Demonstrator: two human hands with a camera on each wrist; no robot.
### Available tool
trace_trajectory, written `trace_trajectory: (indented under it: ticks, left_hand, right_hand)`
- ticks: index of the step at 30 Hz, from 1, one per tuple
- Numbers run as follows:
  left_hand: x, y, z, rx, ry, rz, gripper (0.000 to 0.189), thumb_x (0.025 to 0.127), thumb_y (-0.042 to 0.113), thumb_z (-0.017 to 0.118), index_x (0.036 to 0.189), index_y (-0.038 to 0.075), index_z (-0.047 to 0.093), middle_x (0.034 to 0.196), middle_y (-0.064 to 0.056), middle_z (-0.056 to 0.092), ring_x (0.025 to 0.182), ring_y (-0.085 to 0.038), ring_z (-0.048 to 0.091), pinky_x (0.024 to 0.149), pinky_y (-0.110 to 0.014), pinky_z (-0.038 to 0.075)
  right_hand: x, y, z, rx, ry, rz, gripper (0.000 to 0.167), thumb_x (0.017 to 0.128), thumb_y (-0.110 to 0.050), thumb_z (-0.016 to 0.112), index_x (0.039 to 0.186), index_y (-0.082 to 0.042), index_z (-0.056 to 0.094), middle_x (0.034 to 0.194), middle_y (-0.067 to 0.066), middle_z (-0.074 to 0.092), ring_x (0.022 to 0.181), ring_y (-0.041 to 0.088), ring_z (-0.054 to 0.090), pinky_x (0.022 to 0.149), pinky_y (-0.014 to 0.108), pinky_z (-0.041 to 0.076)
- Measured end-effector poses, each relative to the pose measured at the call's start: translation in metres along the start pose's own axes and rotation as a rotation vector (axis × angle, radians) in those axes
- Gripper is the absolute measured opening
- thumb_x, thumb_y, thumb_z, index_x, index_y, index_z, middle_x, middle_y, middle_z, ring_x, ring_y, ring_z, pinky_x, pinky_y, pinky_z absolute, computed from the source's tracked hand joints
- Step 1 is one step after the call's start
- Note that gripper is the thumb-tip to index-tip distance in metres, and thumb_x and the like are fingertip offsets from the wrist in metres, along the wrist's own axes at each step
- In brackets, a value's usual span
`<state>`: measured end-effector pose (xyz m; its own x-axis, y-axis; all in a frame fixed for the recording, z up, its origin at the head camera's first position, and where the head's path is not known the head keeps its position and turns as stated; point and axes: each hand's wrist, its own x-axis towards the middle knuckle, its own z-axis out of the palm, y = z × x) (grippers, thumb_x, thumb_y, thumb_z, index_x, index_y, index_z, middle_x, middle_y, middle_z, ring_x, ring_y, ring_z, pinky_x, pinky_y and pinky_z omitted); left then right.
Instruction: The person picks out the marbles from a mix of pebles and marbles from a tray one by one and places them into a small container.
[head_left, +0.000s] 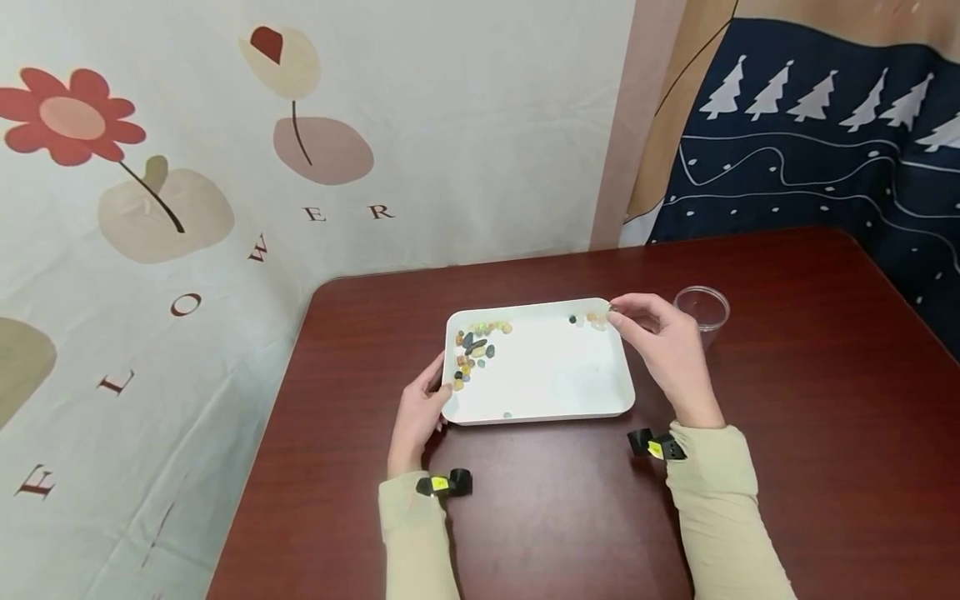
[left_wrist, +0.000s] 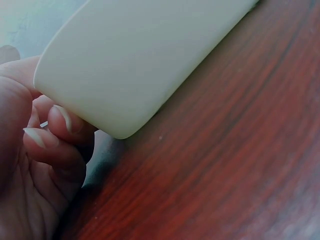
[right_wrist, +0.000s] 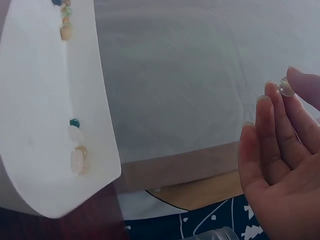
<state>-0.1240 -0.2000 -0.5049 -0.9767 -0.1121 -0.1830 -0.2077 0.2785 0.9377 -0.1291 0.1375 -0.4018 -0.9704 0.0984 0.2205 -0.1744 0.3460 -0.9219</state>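
Note:
A white rectangular tray [head_left: 555,375] holds small polished stones. A cluster of dark, green and amber stones [head_left: 474,346] lies along its left side, and a few pale ones with one dark green stone [right_wrist: 74,123] lie near the far right corner. My left hand [head_left: 416,412] grips the tray's left edge, thumb at the rim and other fingers curled near the corner [left_wrist: 117,131]. Above the far right corner, my right hand [head_left: 671,354] pinches a clear, glassy round stone [right_wrist: 286,87] between thumb and index finger; its other fingers are extended.
A clear plastic cup [head_left: 703,310] stands on the reddish-brown table [head_left: 555,517], just right of my right hand. A pale flower-print cloth [head_left: 465,125] hangs behind the table, with a dark blue tree-print cloth [head_left: 810,167] at the right.

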Motion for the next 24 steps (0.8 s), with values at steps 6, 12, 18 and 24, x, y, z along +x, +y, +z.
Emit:
trace_trajectory:
  ticks: [6, 12, 18, 24]
  left_hand:
    - [-0.001, 0.0, -0.001, 0.002, 0.013, 0.001, 0.052, 0.082, 0.016, 0.055, 0.125, 0.044, 0.047, 0.12, 0.016, 0.051, 0.039, -0.019, 0.042, 0.032, -0.032, 0.037]
    - [-0.001, 0.0, 0.001, 0.003, -0.001, 0.008, 0.051, 0.083, 0.016, 0.055, 0.126, 0.044, 0.046, 0.121, 0.016, 0.051, 0.04, -0.02, 0.042, 0.033, -0.035, 0.039]
    - [-0.001, 0.001, 0.0, 0.008, 0.005, 0.021, 0.051, 0.083, 0.017, 0.055, 0.127, 0.042, 0.046, 0.122, 0.014, 0.051, 0.04, -0.019, 0.042, 0.033, -0.034, 0.039]
    - [0.0, 0.0, 0.0, 0.044, 0.004, 0.044, 0.051, 0.083, 0.019, 0.054, 0.128, 0.042, 0.045, 0.123, 0.013, 0.05, 0.04, -0.019, 0.041, 0.036, -0.034, 0.04]
  right_hand:
    - [0.0, -0.001, -0.008, 0.048, 0.08, -0.021, 0.033, 0.079, -0.031, 0.066, 0.109, -0.019, 0.063, 0.101, -0.001, 0.062, 0.089, 0.011, 0.058, 0.075, 0.017, 0.046]
    - [0.0, 0.0, -0.024, 0.028, 0.189, -0.019, 0.031, 0.078, -0.03, 0.067, 0.107, -0.019, 0.065, 0.101, -0.001, 0.062, 0.088, 0.009, 0.059, 0.072, 0.016, 0.046]
    - [0.001, 0.005, -0.036, 0.022, 0.292, -0.024, 0.029, 0.078, -0.028, 0.067, 0.106, -0.02, 0.066, 0.097, -0.001, 0.064, 0.085, 0.01, 0.059, 0.072, 0.016, 0.046]
    - [0.002, 0.011, -0.047, 0.015, 0.382, -0.013, 0.029, 0.078, -0.025, 0.068, 0.106, -0.019, 0.067, 0.095, 0.001, 0.064, 0.084, 0.012, 0.058, 0.074, 0.017, 0.045]
